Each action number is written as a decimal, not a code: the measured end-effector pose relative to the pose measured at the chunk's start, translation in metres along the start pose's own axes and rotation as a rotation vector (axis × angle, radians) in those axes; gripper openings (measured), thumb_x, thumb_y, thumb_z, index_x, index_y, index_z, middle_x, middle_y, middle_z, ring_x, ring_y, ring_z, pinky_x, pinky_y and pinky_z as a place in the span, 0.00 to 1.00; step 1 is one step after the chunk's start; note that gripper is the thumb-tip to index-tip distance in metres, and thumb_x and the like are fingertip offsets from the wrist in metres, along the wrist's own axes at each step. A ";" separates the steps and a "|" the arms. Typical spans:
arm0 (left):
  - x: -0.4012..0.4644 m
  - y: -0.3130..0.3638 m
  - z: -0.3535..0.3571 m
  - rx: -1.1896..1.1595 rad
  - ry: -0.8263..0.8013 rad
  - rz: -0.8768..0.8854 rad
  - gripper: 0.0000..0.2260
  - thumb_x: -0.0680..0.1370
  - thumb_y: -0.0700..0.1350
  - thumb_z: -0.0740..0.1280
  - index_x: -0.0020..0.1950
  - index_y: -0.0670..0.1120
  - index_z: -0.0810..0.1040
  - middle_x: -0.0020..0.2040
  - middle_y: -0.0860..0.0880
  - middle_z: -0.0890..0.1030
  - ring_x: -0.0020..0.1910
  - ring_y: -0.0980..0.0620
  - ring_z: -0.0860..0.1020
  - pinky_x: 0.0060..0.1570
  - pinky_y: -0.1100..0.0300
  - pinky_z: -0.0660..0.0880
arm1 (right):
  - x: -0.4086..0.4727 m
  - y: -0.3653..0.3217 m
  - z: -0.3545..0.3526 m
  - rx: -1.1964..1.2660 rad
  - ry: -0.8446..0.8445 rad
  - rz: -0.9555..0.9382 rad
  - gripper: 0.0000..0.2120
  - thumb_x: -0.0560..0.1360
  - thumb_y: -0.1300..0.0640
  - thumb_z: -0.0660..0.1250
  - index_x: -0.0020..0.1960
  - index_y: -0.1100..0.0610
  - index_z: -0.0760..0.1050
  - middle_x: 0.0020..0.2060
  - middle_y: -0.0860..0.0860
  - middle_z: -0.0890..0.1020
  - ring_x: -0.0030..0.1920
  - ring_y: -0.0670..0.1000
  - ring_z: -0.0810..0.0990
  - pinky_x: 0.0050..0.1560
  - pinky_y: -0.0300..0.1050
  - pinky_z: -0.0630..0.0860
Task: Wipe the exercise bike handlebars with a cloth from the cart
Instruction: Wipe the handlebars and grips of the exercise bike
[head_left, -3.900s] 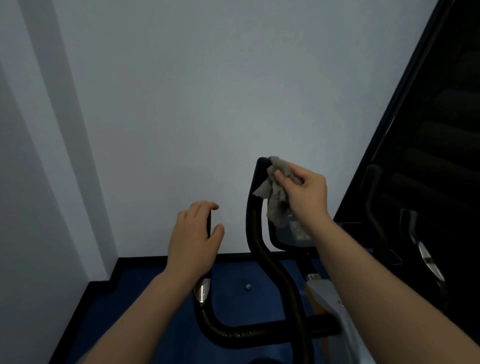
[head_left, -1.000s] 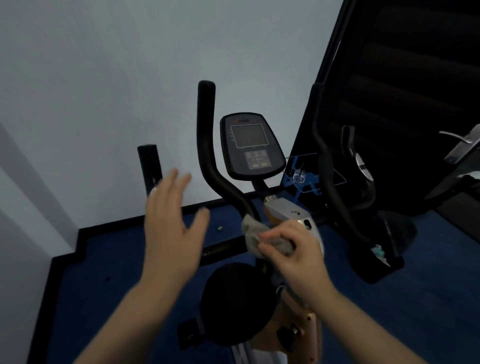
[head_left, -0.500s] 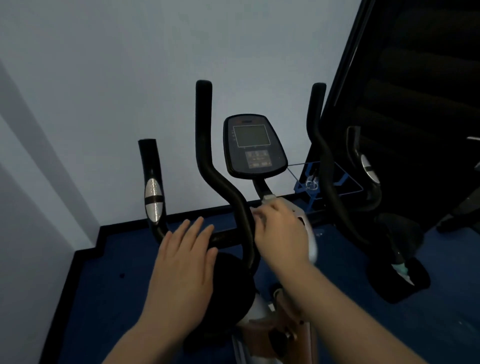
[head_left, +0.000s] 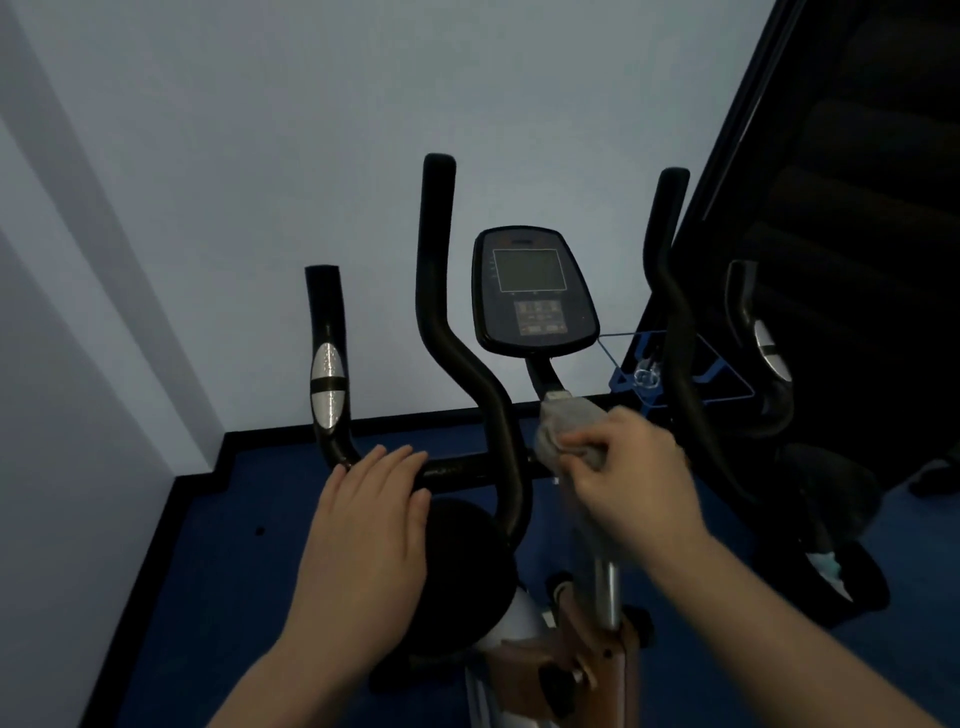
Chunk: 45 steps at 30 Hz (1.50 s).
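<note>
The exercise bike's black handlebars (head_left: 462, 358) rise in front of me, with a horizontal crossbar (head_left: 457, 472) low down and a short left grip carrying silver sensor pads (head_left: 327, 384). My right hand (head_left: 631, 483) grips a grey cloth (head_left: 558, 428) bunched against the centre of the crossbar, just below the console stem. My left hand (head_left: 371, 525) lies flat with straight fingers, its fingertips resting on the left part of the crossbar. The console (head_left: 532, 291) sits between the tall inner bars. The right inner bar (head_left: 670, 312) stands to the right.
A pale wall stands close behind the bike. A dark mirrored panel (head_left: 841, 208) fills the right side and reflects a grip. The black saddle (head_left: 457, 566) is under my left wrist. A blue rack (head_left: 654, 374) sits behind the right bar. Blue floor lies below.
My right hand has shifted right and up on the crossbar centre, and the grey cloth now shows above its fingers. My left hand settled onto the left crossbar. The view moved closer.
</note>
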<state>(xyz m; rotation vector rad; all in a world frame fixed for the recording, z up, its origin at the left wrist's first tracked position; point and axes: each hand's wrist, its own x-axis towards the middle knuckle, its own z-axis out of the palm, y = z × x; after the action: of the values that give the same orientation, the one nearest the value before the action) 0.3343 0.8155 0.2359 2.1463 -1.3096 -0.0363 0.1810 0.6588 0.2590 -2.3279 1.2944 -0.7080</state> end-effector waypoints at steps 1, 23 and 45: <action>0.000 -0.001 0.001 0.001 0.005 -0.002 0.18 0.81 0.47 0.54 0.70 0.49 0.69 0.70 0.53 0.71 0.73 0.54 0.61 0.72 0.60 0.45 | 0.006 0.000 -0.003 -0.051 0.025 -0.008 0.07 0.70 0.55 0.72 0.47 0.47 0.83 0.45 0.46 0.79 0.47 0.50 0.79 0.42 0.41 0.72; -0.023 -0.020 -0.004 -0.496 0.147 -0.229 0.39 0.69 0.59 0.69 0.74 0.65 0.50 0.72 0.75 0.44 0.73 0.70 0.45 0.70 0.59 0.50 | 0.044 -0.058 -0.004 -0.327 -0.481 -0.741 0.14 0.66 0.47 0.75 0.51 0.41 0.81 0.50 0.40 0.84 0.52 0.47 0.81 0.52 0.48 0.78; -0.011 -0.053 -0.011 -0.694 0.211 -0.270 0.28 0.73 0.67 0.56 0.72 0.65 0.58 0.69 0.69 0.66 0.68 0.69 0.64 0.63 0.63 0.64 | 0.028 -0.099 0.047 -0.091 -0.487 -0.418 0.14 0.63 0.39 0.73 0.42 0.46 0.78 0.36 0.44 0.82 0.39 0.44 0.79 0.38 0.43 0.76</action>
<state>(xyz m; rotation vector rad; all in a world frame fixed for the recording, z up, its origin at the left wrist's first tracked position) 0.3749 0.8466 0.2149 1.6493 -0.7290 -0.3175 0.2872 0.6885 0.2830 -2.6499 0.6482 -0.1660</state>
